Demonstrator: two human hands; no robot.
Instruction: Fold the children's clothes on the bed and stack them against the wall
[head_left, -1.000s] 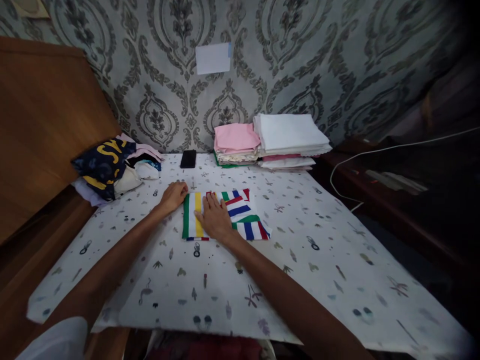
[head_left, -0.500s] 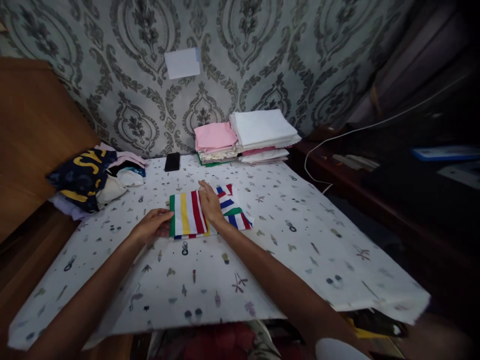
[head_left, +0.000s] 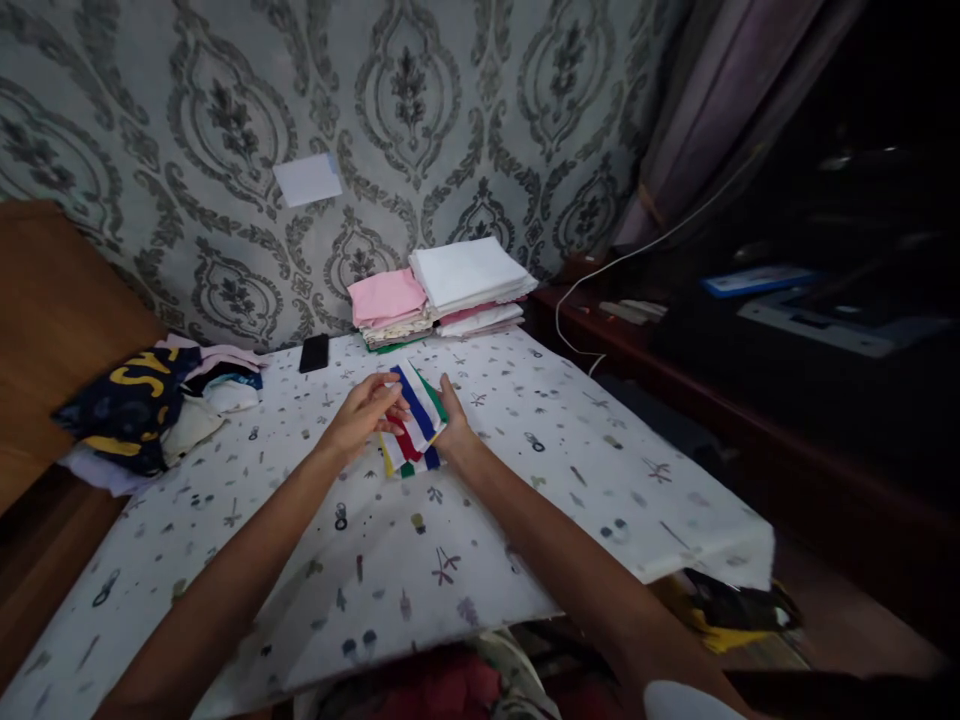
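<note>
A folded striped cloth [head_left: 417,398] in white, blue, red, green and yellow is between my two hands over the middle of the table. My left hand [head_left: 364,418] is at its left side, fingers bent over the edge and partly covering the red stripe. On the right, my right hand [head_left: 454,422] grips the green-edged side, its thumb pointing up and its other fingers hidden behind the fabric. The lower part of the cloth hangs near the tabletop; whether it touches cannot be made out.
Folded pink cloth [head_left: 387,297] and a stack of white cloths [head_left: 472,275] lie at the back against the patterned wall. A black phone [head_left: 314,353] lies left of them. Crumpled clothes [head_left: 142,400] are heaped at the left. A white cable [head_left: 559,320] runs beyond the right edge.
The striped cloth, earlier spread flat with its right part showing, is now folded smaller and tilted up between my hands. My left hand has moved right. The view has shifted right.
</note>
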